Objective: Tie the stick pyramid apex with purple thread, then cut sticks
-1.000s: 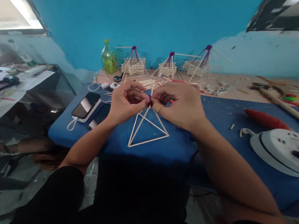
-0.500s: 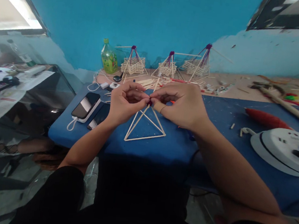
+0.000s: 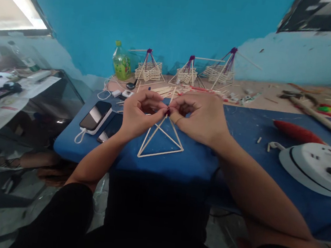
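Note:
A pyramid-shaped frame of thin wooden sticks [image 3: 161,154] stands on the blue table top in front of me. Purple yarn [image 3: 167,111] is wound around its apex, where the sticks meet. My left hand [image 3: 142,115] pinches the yarn from the left with thumb and forefinger. From the right, my right hand [image 3: 200,118] pinches at the same spot, its fingertips almost touching the left ones. The fingers hide most of the yarn. One stick reaches up past the apex, behind my hands.
Stick models with purple tops [image 3: 149,70] line the wall beside a green bottle [image 3: 121,61]. A phone on a white power bank [image 3: 95,116] lies left. At right are a red yarn bundle [image 3: 297,132] and a white round device [image 3: 316,167]. Loose sticks [image 3: 165,91] lie behind.
Both hands stay pinched at the yarn on the apex, with only slight finger movement. The view has shifted a little.

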### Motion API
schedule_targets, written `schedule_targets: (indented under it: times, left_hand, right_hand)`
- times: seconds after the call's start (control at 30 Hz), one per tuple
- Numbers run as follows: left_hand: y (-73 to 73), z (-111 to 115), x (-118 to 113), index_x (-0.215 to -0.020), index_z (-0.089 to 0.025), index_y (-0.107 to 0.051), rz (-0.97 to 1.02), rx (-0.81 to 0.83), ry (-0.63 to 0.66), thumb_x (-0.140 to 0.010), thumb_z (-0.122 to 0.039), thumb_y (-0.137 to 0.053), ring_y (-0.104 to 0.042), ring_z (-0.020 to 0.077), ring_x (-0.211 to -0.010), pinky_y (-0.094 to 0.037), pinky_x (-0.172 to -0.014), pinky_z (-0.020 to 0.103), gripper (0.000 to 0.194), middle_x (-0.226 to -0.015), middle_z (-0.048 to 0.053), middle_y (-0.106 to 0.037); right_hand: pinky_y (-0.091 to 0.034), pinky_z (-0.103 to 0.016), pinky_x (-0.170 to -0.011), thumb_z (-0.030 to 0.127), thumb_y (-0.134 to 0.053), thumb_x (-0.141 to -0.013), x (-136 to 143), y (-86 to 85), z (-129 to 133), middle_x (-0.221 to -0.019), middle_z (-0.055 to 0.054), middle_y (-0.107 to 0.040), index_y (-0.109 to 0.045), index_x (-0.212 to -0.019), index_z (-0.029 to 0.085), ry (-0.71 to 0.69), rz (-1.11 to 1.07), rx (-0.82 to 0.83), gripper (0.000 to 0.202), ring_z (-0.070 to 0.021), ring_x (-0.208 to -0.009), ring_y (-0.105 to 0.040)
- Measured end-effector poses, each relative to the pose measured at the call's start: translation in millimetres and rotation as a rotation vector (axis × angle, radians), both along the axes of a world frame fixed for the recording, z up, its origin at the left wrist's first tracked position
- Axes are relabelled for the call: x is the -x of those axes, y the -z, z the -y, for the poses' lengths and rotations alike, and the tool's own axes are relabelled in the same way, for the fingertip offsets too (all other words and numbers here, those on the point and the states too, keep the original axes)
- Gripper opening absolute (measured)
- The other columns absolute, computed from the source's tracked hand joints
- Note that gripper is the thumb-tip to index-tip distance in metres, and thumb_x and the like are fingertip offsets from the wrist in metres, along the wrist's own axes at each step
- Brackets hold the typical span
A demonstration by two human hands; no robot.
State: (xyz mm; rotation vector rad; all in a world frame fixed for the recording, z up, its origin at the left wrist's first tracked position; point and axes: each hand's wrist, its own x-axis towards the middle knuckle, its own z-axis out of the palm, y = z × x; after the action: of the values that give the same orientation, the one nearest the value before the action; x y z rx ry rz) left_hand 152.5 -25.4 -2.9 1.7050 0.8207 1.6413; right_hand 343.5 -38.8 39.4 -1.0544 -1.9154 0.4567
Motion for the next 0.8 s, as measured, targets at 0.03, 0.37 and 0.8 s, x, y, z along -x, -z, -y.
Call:
schedule_targets:
  times: [0.03,0.37,0.8]
  left_hand:
    - [0.3,1,-1,-0.101,-0.018,-0.071,-0.011,-0.026,-0.019,-0.074,-0.034,-0.101,-0.082,0.0159,-0.073,-0.067,-0.067,0.022,0.043,-0.083,0.002,-0.082]
    - [6.6,3,-5,-0.118,-0.021,-0.066,-0.062,-0.133,-0.109,-0.083,-0.026,-0.092,-0.082,0.0158,-0.081,-0.069,-0.078,0.027,0.044,-0.091,0.000,-0.081]
    - [14.9,-3,4,-0.122,-0.025,-0.072,-0.233,-0.305,-0.184,-0.082,-0.021,-0.092,-0.086,0.0218,-0.093,-0.069,-0.097,0.037,0.045,-0.097,0.001,-0.085]
  right_hand:
    - [-0.051,-0.039,-0.064,0.028,-0.079,-0.082,-1,0.7,-1,-0.073,-0.003,-0.073,-0.071,-0.072,0.027,-0.007,-0.001,0.010,0.013,-0.0201,-0.064,-0.063]
    - [-0.039,-0.031,-0.059,0.039,-0.078,-0.092,-11,-4.8,-13,-0.070,0.000,-0.065,-0.070,-0.077,0.022,-0.177,-0.013,0.216,0.024,-0.0141,-0.064,-0.051]
    - [-0.041,-0.031,-0.065,0.042,-0.076,-0.098,-14,-2.8,-19,-0.075,-0.001,-0.066,-0.071,-0.079,0.022,-0.205,0.050,0.231,0.028,-0.0159,-0.069,-0.054]
